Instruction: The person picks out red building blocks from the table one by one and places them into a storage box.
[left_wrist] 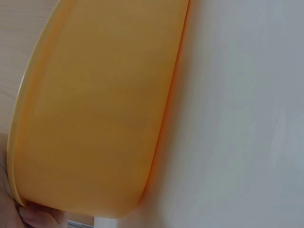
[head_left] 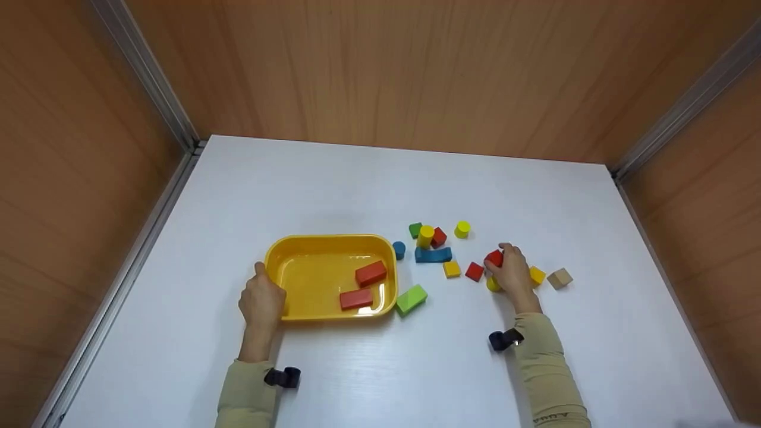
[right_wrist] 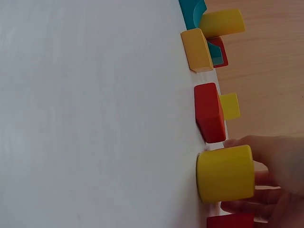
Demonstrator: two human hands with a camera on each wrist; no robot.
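My left hand grips the left rim of a yellow tray, with the thumb on top. In the left wrist view, the tray's outer wall fills much of the picture, and fingertips show under its rim. Two red blocks, one behind the other, lie in the tray's right part. At the right, my right hand holds a red block between thumb and fingers. A yellow cylinder stands just in front of that hand, and a red cube lies left of it.
Between tray and right hand lie a blue arch block, a yellow cube, a light green block and a blue cylinder. Farther back stand yellow cylinders. A plain wooden cube lies far right. Wooden walls enclose the table.
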